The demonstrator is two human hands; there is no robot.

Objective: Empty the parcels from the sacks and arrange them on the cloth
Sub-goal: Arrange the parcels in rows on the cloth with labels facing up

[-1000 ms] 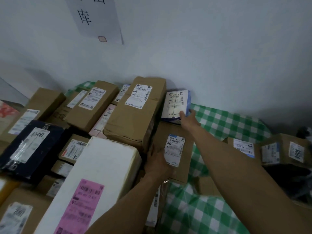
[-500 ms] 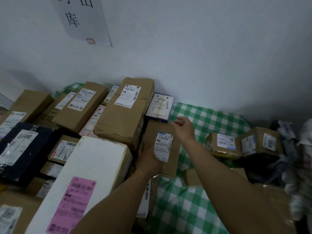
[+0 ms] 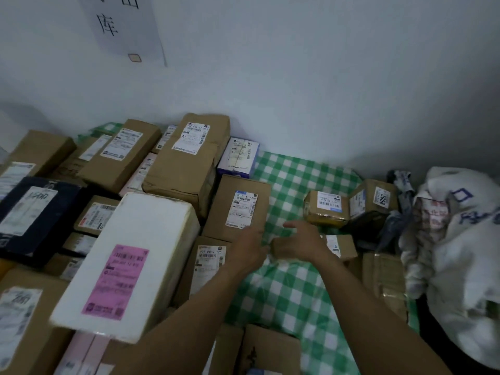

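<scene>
Head view: left hand point(image 3: 250, 249) and right hand point(image 3: 299, 244), knuckles together over checked cloth point(image 3: 292, 301) beside labelled parcel point(image 3: 238, 209); cannot tell whether either grips anything.

The left forearm point(image 3: 189, 315) and right forearm point(image 3: 368, 307) are bare throughout, as are the left grip point(image 3: 250, 246) and right grip point(image 3: 296, 243).

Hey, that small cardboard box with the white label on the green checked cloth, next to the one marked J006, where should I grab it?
Grip the small cardboard box across its near and far faces, coming down from above on its left. That side faces bare checked cloth, while its right side sits close beside the J006 box, so finger room there looks scarce.
</scene>
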